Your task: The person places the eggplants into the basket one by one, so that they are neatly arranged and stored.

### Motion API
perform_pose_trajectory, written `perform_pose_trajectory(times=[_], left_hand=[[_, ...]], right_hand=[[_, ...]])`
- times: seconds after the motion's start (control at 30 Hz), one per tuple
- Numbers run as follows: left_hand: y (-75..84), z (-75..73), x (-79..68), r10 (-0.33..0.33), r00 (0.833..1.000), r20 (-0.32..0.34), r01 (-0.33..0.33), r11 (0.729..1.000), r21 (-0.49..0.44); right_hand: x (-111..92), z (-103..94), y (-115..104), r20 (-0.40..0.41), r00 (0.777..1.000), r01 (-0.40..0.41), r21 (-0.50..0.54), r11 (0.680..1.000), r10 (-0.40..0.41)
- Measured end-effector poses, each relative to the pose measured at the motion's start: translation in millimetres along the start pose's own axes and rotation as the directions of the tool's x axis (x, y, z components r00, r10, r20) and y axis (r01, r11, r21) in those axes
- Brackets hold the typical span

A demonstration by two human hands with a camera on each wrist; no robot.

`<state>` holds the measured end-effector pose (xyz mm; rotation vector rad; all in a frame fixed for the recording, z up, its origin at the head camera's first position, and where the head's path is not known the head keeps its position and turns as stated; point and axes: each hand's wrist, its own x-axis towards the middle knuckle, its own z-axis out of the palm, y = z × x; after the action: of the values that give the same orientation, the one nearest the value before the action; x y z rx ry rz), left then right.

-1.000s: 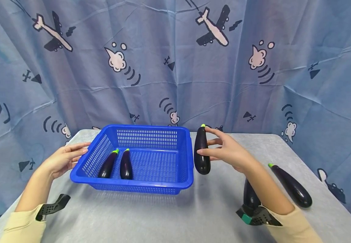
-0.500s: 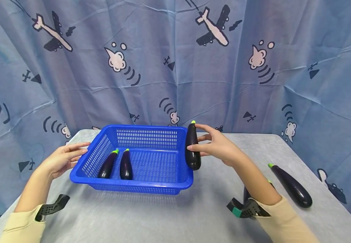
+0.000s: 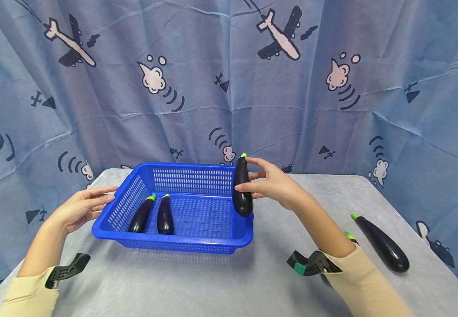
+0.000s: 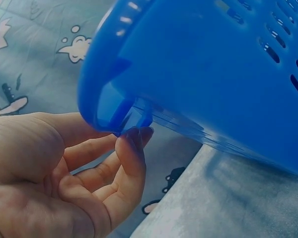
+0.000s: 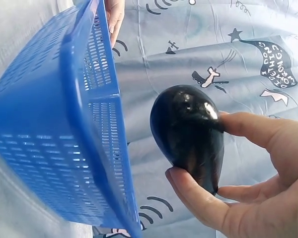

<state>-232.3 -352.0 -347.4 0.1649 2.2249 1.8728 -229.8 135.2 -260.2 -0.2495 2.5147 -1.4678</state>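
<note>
Eggplant [image 3: 241,177] on the move: a second ago it hung outside the blue basket [image 3: 185,240], just past the right wall, and now it overlaps that right rim and sits a bit higher, the right hand [image 3: 273,182] swinging in with it. Left hand [image 3: 79,208] hasn't really budged.

Grip-wise, the right thumb and fingertips are clamped on the eggplant, stem up, fat end hanging below the grip. Left thumb and fingers hold the far-side rim. The wrist view shows a gap between eggplant and rim, but I can't tell how far it's over the opening.

If it were me, I'd keep that fat end high until it's past the rim, then lower it into the bare mesh left of the grip, short of the two eggplants [image 3: 165,216] already inside. Smooth skin probably slips easily, so don't loosen the pinch early. Keep the left hand steadying the basket, too.
</note>
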Motion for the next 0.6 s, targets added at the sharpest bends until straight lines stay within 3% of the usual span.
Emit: perform_pose_trajectory(times=[0.6], left_hand=[[0.7, -1.3, 0.4, -0.002, 1.0, 0.009, 0.002, 1.0, 0.023]], right_hand=[[18.1, 16.7, -30.2, 0.036, 0.999, 0.015, 0.002, 1.0, -0.015]])
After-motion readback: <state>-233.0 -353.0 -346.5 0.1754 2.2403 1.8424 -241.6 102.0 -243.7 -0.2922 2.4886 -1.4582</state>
